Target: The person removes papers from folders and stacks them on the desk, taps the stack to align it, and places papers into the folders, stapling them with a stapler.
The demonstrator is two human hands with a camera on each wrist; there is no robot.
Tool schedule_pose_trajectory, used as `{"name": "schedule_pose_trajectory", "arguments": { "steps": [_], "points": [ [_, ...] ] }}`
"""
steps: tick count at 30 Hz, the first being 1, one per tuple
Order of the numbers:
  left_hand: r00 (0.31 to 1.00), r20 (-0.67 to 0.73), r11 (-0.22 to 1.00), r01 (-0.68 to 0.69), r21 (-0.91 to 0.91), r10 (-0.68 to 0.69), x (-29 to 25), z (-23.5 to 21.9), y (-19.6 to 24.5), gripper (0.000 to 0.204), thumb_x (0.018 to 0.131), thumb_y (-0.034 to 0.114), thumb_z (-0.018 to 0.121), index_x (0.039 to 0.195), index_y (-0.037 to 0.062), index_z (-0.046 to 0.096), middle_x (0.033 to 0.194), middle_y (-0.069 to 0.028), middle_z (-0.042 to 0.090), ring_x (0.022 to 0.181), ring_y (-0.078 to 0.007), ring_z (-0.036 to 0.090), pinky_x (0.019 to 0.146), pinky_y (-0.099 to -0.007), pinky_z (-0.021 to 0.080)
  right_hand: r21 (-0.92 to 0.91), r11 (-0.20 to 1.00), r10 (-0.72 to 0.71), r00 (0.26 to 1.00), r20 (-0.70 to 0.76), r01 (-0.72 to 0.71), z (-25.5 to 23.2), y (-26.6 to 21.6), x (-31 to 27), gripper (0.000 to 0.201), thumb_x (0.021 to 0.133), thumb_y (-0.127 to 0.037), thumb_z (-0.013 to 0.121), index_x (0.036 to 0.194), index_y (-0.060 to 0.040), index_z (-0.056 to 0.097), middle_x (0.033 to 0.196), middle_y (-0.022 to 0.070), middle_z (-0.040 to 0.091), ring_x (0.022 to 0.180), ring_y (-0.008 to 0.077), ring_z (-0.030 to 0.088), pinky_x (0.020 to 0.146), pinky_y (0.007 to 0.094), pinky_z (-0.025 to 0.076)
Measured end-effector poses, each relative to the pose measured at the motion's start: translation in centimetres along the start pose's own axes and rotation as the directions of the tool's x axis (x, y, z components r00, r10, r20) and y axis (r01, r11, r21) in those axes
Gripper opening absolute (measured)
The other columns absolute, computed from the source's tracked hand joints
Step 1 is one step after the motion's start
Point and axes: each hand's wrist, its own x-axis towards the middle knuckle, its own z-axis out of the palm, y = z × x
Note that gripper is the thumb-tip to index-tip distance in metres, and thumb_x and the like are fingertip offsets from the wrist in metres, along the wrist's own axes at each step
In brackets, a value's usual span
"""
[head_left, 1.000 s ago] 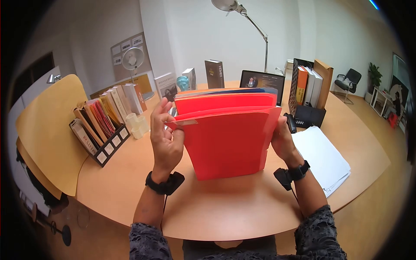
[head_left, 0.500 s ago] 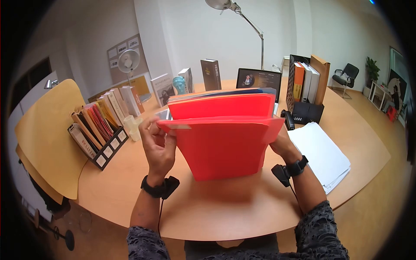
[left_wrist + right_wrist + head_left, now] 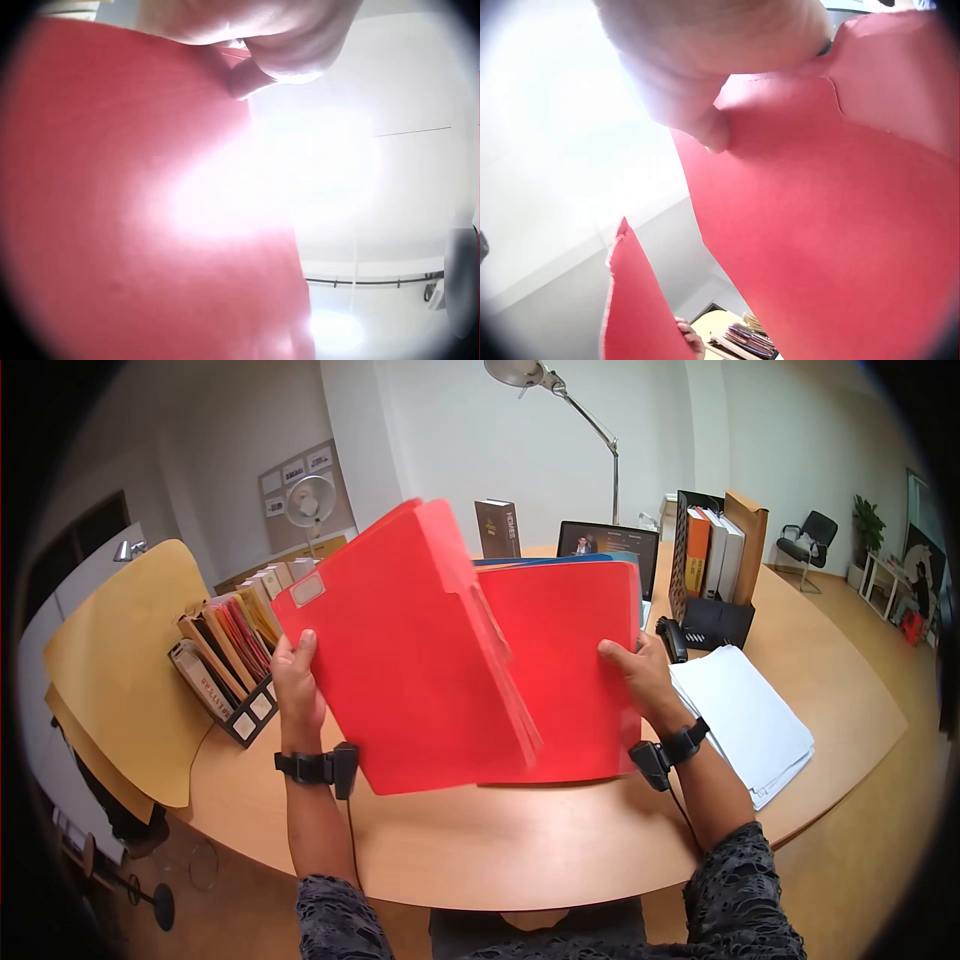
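Two groups of red folders are apart in the head view. My left hand [image 3: 300, 690] grips the left edge of a red folder [image 3: 390, 670], thumb on its front face. That folder is tilted, with a white label at its upper left corner and further red layers behind its right edge. With thumb in front, my right hand [image 3: 648, 678] holds the right edge of a second red folder [image 3: 570, 680], which stands upright on the desk [image 3: 450, 860]. Blue folder edges show behind its top. In the left wrist view the thumb presses the red sheet.
At the left stands a file holder [image 3: 250, 720] of folders and books, beside a large yellow board [image 3: 120, 670]. White papers [image 3: 745, 715] lie at the right, near a black telephone [image 3: 672, 640] and a book holder [image 3: 745, 550]. A laptop [image 3: 610, 540] and a lamp [image 3: 590, 420] are behind.
The front red folder, earlier standing before the others between both hands, has swung left and tilted with my left hand. My right hand now holds the remaining folders, its thumb on their front.
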Motion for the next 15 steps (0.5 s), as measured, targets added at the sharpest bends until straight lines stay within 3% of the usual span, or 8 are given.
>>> {"name": "schedule_pose_trajectory", "arguments": {
  "steps": [2,5,6,8,10,12,14,15],
  "points": [
    [0.998,-0.062,0.998,0.013,0.062,-0.009,0.9,-2.4,-0.6,0.029,0.101,0.012,0.053,0.125,-0.0030,0.052,0.116,-0.0123,0.064,0.102,-0.0178,0.064,0.090,-0.0327,0.053,-0.025,0.999,0.019,0.999,-0.037,-0.020,-1.4,0.6,0.7,0.029,0.088,-0.013,0.070,0.110,0.0057,0.063,0.096,0.0117,0.070,0.079,0.0146,0.068,0.070,0.0273,0.057],
    [0.972,-0.211,0.919,-0.009,0.395,0.100,1.6,-4.8,-1.4,0.023,0.100,0.010,0.050,0.119,-0.0043,0.054,0.109,-0.0111,0.065,0.097,-0.0162,0.063,0.086,-0.0327,0.052,0.000,0.999,-0.034,0.991,-0.133,0.035,-3.3,0.2,1.6,0.030,0.086,-0.013,0.072,0.109,0.0053,0.063,0.094,0.0113,0.070,0.078,0.0156,0.068,0.070,0.0276,0.057],
    [0.971,-0.220,0.919,-0.004,0.393,0.098,1.8,-5.5,-1.6,0.023,0.100,0.010,0.050,0.119,-0.0043,0.054,0.109,-0.0111,0.065,0.097,-0.0162,0.063,0.086,-0.0327,0.052,0.024,0.999,-0.044,0.987,-0.153,0.048,-3.9,0.0,1.6,0.031,0.086,-0.013,0.072,0.110,0.0056,0.062,0.095,0.0120,0.069,0.079,0.0165,0.069,0.071,0.0286,0.057],
    [0.959,-0.221,0.778,-0.001,0.628,0.180,2.1,-6.1,-1.7,0.023,0.100,0.010,0.050,0.118,-0.0040,0.054,0.106,-0.0107,0.065,0.094,-0.0156,0.063,0.083,-0.0330,0.052,0.088,0.995,-0.034,0.985,-0.170,0.049,-5.1,-1.0,1.8,0.034,0.086,-0.012,0.073,0.112,0.0061,0.061,0.100,0.0137,0.069,0.083,0.0173,0.069,0.074,0.0301,0.058],
    [0.962,-0.228,0.810,0.010,0.586,0.153,2.0,-5.4,-2.0,0.023,0.100,0.010,0.051,0.118,-0.0030,0.055,0.105,-0.0103,0.066,0.091,-0.0148,0.064,0.081,-0.0325,0.053,0.102,0.993,-0.045,0.987,-0.152,0.061,-6.6,-1.0,2.2,0.037,0.088,-0.013,0.071,0.116,0.0057,0.057,0.105,0.0152,0.068,0.088,0.0197,0.069,0.078,0.0319,0.058],
    [0.975,-0.216,0.942,0.110,0.316,-0.042,1.6,-3.9,-2.7,0.023,0.100,0.011,0.050,0.120,-0.0013,0.055,0.106,-0.0098,0.066,0.091,-0.0148,0.065,0.081,-0.0325,0.054,0.334,0.942,0.010,0.999,-0.038,0.003,-7.2,-1.0,2.4,0.037,0.089,-0.014,0.068,0.119,0.0043,0.056,0.109,0.0143,0.067,0.093,0.0216,0.069,0.082,0.0337,0.058],
    [0.987,-0.107,0.979,0.133,0.155,-0.117,0.8,-1.1,-4.1,0.026,0.101,0.010,0.050,0.124,-0.0001,0.054,0.108,-0.0099,0.066,0.094,-0.0157,0.066,0.083,-0.0314,0.055,0.343,0.939,0.036,0.999,-0.017,-0.028,-6.7,-0.7,2.2,0.036,0.091,-0.016,0.066,0.120,0.0033,0.055,0.110,0.0131,0.067,0.096,0.0227,0.069,0.084,0.0355,0.058],
    [0.982,-0.045,0.977,0.187,0.099,-0.183,0.2,-0.2,-4.1,0.027,0.101,0.010,0.050,0.126,0.0002,0.052,0.109,-0.0097,0.066,0.096,-0.0157,0.065,0.085,-0.0311,0.055,0.382,0.922,0.037,0.997,0.063,-0.059,-6.1,-0.8,2.0,0.036,0.091,-0.016,0.066,0.119,0.0030,0.056,0.109,0.0125,0.067,0.096,0.0221,0.068,0.085,0.0351,0.057]
  ]
}}
